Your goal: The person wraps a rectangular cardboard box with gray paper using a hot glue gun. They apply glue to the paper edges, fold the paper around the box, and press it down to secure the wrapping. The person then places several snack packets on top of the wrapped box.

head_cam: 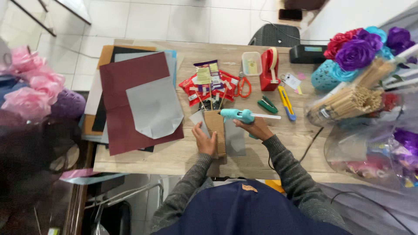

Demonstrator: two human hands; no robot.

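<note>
My right hand point(257, 129) grips a teal glue gun point(237, 115) with a white glue stick poking out to the right; its nozzle points left over a brown cardboard strip point(216, 130). My left hand point(203, 140) presses down on the cardboard and on a grey paper piece point(198, 118) at its left edge. Both lie on the wooden table point(183, 152) just in front of me. Another grey sheet point(235, 139) lies under my right hand.
Maroon and grey paper sheets point(130, 100) lie stacked to the left. Behind the cardboard are red snack packets on sticks point(209, 85), orange scissors point(244, 87), a red tape dispenser point(270, 69), a green stapler point(267, 105), a yellow-blue cutter point(286, 102). Wooden skewers point(348, 102) and paper flowers point(361, 48) are on the right.
</note>
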